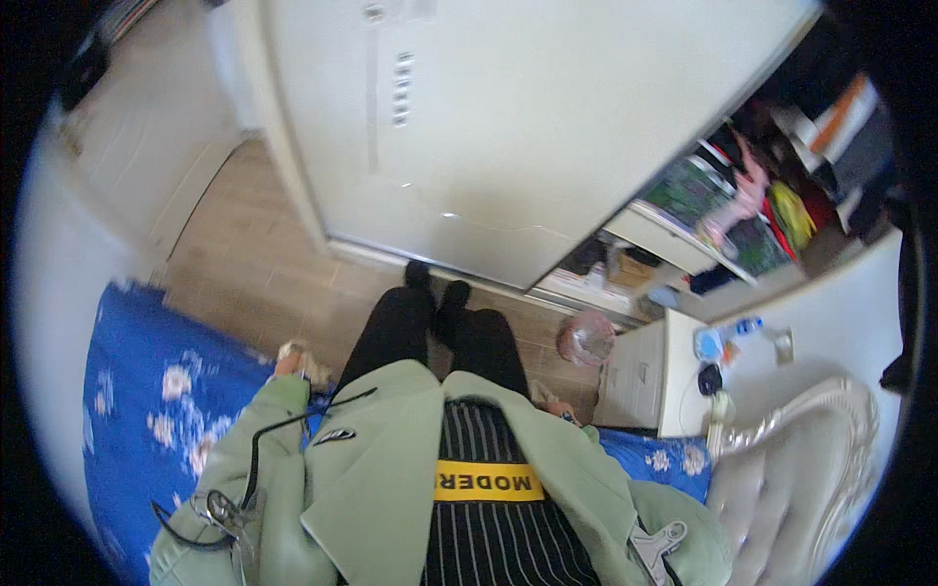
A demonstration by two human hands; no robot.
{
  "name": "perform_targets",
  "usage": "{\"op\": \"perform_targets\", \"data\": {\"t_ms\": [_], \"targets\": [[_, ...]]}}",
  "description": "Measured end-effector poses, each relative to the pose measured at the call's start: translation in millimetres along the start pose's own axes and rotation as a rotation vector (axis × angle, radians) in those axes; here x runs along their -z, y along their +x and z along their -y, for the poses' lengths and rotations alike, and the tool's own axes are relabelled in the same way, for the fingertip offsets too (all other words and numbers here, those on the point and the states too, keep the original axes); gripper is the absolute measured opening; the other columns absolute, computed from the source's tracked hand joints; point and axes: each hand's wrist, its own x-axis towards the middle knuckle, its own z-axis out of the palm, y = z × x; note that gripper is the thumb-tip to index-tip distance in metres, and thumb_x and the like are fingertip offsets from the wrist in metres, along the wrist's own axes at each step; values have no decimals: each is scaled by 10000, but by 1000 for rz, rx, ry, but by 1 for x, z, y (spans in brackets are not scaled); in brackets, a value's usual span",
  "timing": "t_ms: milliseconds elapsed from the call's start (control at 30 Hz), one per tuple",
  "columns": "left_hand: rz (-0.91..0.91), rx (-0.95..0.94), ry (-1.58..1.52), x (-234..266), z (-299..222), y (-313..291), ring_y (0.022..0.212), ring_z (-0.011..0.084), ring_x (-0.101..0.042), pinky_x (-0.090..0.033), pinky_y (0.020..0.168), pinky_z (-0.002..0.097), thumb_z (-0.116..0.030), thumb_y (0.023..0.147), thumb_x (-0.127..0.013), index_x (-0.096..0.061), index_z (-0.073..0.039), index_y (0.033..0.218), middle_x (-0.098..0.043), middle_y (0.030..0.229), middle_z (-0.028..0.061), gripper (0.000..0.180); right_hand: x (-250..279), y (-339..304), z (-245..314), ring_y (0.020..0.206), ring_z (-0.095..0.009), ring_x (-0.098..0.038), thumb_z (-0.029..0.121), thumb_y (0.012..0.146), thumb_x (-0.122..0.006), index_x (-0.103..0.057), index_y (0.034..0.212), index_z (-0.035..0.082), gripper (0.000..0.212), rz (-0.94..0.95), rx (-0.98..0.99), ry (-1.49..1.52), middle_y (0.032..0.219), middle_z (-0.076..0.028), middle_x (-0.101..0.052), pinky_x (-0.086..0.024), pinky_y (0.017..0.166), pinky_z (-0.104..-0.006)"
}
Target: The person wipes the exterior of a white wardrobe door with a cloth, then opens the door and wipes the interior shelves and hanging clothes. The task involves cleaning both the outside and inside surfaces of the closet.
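I sit on the edge of a bed with a blue flowered cover (137,391), legs in black trousers stretched forward. My left hand (289,363) is down beside my left thigh at the bed's edge. Something cream-coloured (317,372) shows right against it; its kind is too blurred to make out. On the other side, my right hand (559,408) hangs low beside my right thigh. A small beige patch (539,393) lies at its fingers. The fingers of both hands are too small and smeared to read.
A white sliding wardrobe door (508,127) stands before my feet. Right of it, open shelves hold heaped clothes (752,195). A pinkish see-through bin (586,339) stands beside a white bedside cabinet (630,376). The padded headboard (801,479) is at the right. Wood-look floor (244,234) lies left.
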Motion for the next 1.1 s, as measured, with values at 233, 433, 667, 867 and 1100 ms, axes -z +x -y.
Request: {"op": "perform_targets", "data": {"t_ms": [233, 433, 667, 867, 1100], "targets": [[-5, -49, 106, -8, -21, -17, 1079, 435, -665, -540, 917, 521, -366, 961, -556, -639, -152, 1258, -676, 1189, 259, 376, -5, 15, 59, 1027, -339, -664, 322, 955, -572, -652, 1253, 28, 426, 32, 235, -3, 1193, -211, -684, -505, 893, -477], [-48, 178, -335, -24, -37, -12, 1130, 390, -655, -535, 941, 494, -534, 945, -528, -595, -211, 1337, -674, 1252, 191, 512, -21, 21, 40, 1088, -310, -657, 351, 964, -581, -652, 1270, 26, 452, 51, 351, -32, 1245, -192, -680, -497, 946, -454], [-186, -212, -99, -44, -2, 14, 1124, 427, -644, -533, 911, 527, -467, 953, -570, -629, -187, 1309, -642, 1278, 248, 457, 13, 16, 42, 1117, -282, -660, 375, 980, -591, -649, 1281, 21, 468, -29, 493, 191, 1273, -168, -683, -500, 983, -428], [-21, 122, -143, -49, 6, 16, 930, 398, -688, -568, 765, 520, -312, 897, -637, -643, -141, 1199, -660, 1127, 216, 347, 128, 18, 138, 1042, -263, -671, 386, 946, -663, -684, 1177, -41, 486, -307, 75, 932, 1146, -161, -715, -505, 925, -407], [89, 70, 25, -21, -29, 35, 913, 398, -684, -565, 769, 512, -298, 900, -627, -643, -145, 1185, -658, 1128, 202, 325, 390, -4, 341, 913, -296, -714, 272, 901, -727, -712, 1112, -22, 363, -907, 708, 962, 1018, -179, -744, -550, 796, -394]]}}
